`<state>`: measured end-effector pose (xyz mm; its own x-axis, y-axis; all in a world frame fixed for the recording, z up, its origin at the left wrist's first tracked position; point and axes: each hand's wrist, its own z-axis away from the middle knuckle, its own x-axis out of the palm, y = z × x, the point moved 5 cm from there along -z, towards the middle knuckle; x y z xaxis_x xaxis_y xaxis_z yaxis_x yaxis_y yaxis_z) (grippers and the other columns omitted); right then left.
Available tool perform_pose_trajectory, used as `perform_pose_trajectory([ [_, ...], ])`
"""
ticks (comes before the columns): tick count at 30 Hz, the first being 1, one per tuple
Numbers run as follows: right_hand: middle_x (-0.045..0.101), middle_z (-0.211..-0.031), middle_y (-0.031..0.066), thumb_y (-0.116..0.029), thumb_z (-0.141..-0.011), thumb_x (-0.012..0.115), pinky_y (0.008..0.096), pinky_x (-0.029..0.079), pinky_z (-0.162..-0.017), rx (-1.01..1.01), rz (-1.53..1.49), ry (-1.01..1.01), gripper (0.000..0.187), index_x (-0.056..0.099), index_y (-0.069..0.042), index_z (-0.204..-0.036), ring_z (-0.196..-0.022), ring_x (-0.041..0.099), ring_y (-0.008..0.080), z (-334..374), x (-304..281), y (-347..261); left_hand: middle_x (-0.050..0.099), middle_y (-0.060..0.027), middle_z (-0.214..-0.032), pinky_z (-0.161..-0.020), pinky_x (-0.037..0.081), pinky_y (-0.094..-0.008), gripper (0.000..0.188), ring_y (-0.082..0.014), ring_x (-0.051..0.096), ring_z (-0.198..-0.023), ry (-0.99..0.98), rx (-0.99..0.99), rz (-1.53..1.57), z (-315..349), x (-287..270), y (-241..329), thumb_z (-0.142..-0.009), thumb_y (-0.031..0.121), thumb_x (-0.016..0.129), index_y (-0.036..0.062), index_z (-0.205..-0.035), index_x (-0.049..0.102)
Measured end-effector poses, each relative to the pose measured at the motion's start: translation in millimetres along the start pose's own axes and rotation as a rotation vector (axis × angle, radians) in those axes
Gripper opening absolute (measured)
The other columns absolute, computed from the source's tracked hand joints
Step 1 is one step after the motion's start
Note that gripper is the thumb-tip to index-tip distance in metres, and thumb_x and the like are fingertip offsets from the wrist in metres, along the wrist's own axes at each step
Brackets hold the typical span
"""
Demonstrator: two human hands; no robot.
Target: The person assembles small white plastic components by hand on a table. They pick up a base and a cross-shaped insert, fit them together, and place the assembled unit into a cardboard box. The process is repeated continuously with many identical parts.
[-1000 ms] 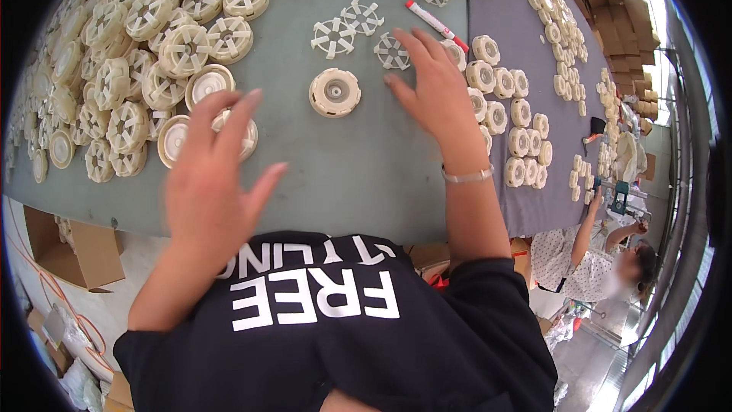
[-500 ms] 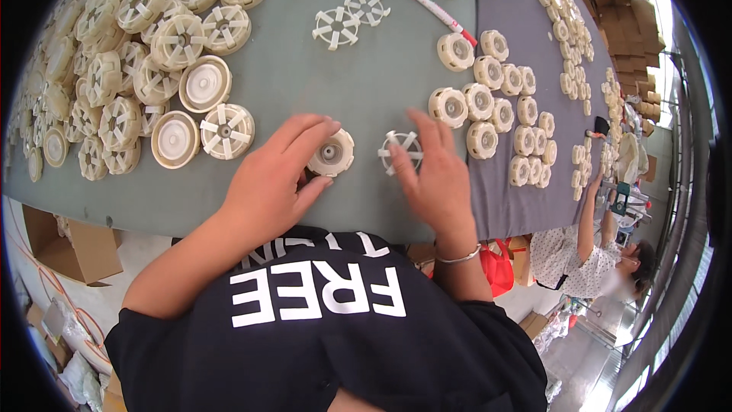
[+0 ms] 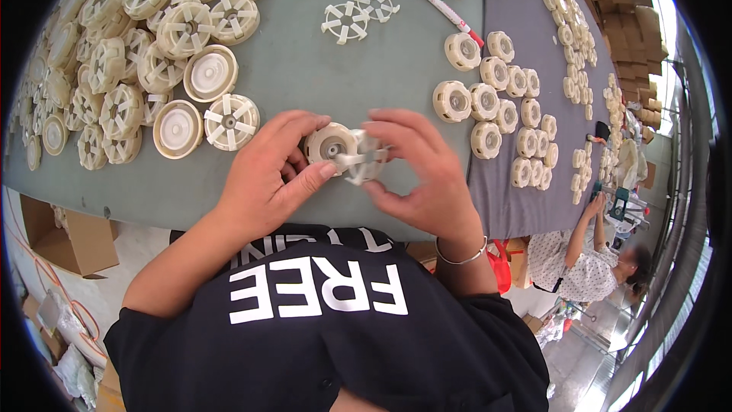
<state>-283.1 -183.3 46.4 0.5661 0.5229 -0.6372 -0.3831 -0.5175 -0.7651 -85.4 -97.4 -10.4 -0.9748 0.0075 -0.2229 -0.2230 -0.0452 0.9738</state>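
My left hand (image 3: 268, 172) is closed around the left side of a round cream plastic cap (image 3: 325, 143), which shows a recessed middle with a small hub. In my right hand (image 3: 431, 172), a white spoked plastic ring (image 3: 367, 159) is pinched between thumb and fingers. The ring is tilted and slightly blurred. It overlaps the right edge of the cap; whether the two touch, I cannot tell. Farther up the table lie two more loose spoked rings (image 3: 345, 23), one partly against the other.
A large heap of cream round parts (image 3: 122, 61) covers the left of the table. To the right stand several smaller caps (image 3: 486, 140) in a cluster. A red-and-white marker (image 3: 451, 17) lies beyond them. Another person (image 3: 576, 263) works at the far right, near stacked cardboard boxes (image 3: 618, 23).
My right hand has lifted the spoked ring off the table and brought it left to the cap. The left hand stays at the cap. The view has shifted slightly.
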Motion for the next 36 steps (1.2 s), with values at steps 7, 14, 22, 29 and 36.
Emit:
perform_pose_trajectory([
  [7, 0.068, -0.133, 0.0101, -0.009, -0.079, 0.086, 0.0411, 0.057, -0.097, -0.098, 0.21, -0.197, 0.06, 0.071, -0.007, -0.138, -0.116, 0.067, 0.0322, -23.5, 19.7, -13.1, 0.061, -0.0114, -0.139, -0.074, 0.056, -0.0272, 0.054, -0.0138, 0.067, -0.086, 0.023, -0.025, 0.014, 3.0, 0.7, -0.9, -0.095, 0.004, 0.076, 0.0045, -0.146, 0.061],
  [14, 0.066, -0.14, 0.0107, -0.017, -0.083, 0.086, 0.0437, 0.054, -0.105, -0.089, 0.25, -0.129, 0.062, 0.067, -0.008, -0.142, -0.125, 0.063, 0.0335, -19.1, 31.7, 5.6, 0.061, -0.0097, -0.136, -0.065, 0.054, -0.0275, 0.07, -0.0128, 0.063, -0.075, 0.065, -0.038, -0.051, -10.3, 2.3, 5.4, -0.084, 0.006, 0.085, 0.0062, -0.149, 0.061],
  [22, 0.054, -0.161, 0.0171, -0.035, -0.094, 0.078, 0.0531, 0.033, -0.128, 0.108, 0.757, 0.129, 0.069, 0.057, -0.01, -0.155, -0.15, 0.047, 0.0404, 7.7, -43.5, 53.3, 0.066, -0.0104, -0.134, -0.075, 0.058, -0.031, 0.073, -0.0203, 0.07, -0.094, 0.202, 0.163, -0.585, 0.1, -35.8, 38.3, -0.078, 0.009, 0.089, 0.0047, -0.146, 0.064],
  [29, 0.044, -0.168, 0.0211, -0.026, -0.097, 0.071, 0.0531, 0.031, -0.13, 0.015, 0.513, -0.044, 0.068, 0.05, -0.007, -0.159, -0.157, 0.038, 0.0415, 1.8, 30.1, 19.5, 0.059, -0.0198, -0.146, -0.096, 0.058, -0.0404, 0.083, -0.0342, 0.065, -0.126, 0.327, 0.286, -0.624, 8.9, -43.9, 47.8, -0.078, 0.015, 0.092, 0.0027, -0.152, 0.057],
  [36, 0.063, -0.144, 0.0164, -0.018, -0.09, 0.078, 0.0497, 0.053, -0.105, -0.201, 0.383, 0.148, 0.05, 0.066, -0.007, -0.138, -0.127, 0.062, 0.0391, -114.6, -3.9, 39.3, 0.056, -0.0181, -0.149, -0.09, 0.061, -0.0406, 0.093, -0.0355, 0.067, -0.121, 0.093, 0.093, -0.462, -5.9, 4.0, 14.4, -0.078, 0.022, 0.093, 0.0094, -0.159, 0.049],
])
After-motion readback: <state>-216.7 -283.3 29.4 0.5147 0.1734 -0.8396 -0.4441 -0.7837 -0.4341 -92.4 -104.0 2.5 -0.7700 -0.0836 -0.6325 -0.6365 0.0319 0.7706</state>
